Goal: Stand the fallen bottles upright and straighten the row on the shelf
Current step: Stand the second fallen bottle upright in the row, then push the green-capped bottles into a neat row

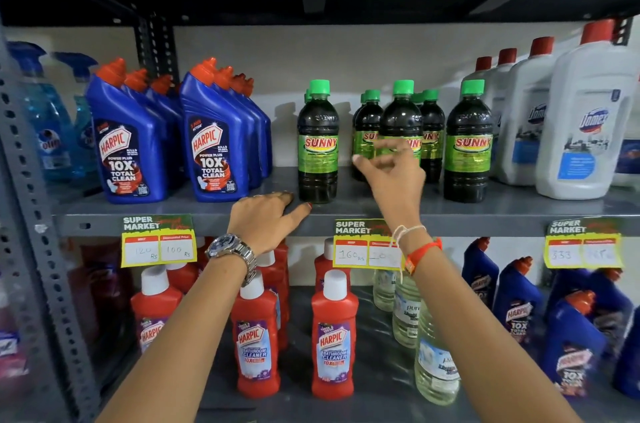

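Observation:
Several dark Sunny bottles with green caps stand upright on the grey shelf (381, 211). One front bottle (318, 142) stands at the left, a middle one (401, 118) is partly behind my right hand, and another (469, 142) stands at the right. More stand behind them. My right hand (389, 168) hovers in front of the middle bottle, fingers spread and blurred, holding nothing. My left hand (268, 218) rests on the shelf edge, thumb tip near the base of the left bottle, holding nothing.
Blue Harpic bottles (214, 142) stand left of the Sunny row, white Domex bottles (585, 125) to the right. Yellow price tags (159, 242) hang on the shelf lip. Red Harpic bottles (332, 336) and clear bottles fill the shelf below. A dark shelf sits overhead.

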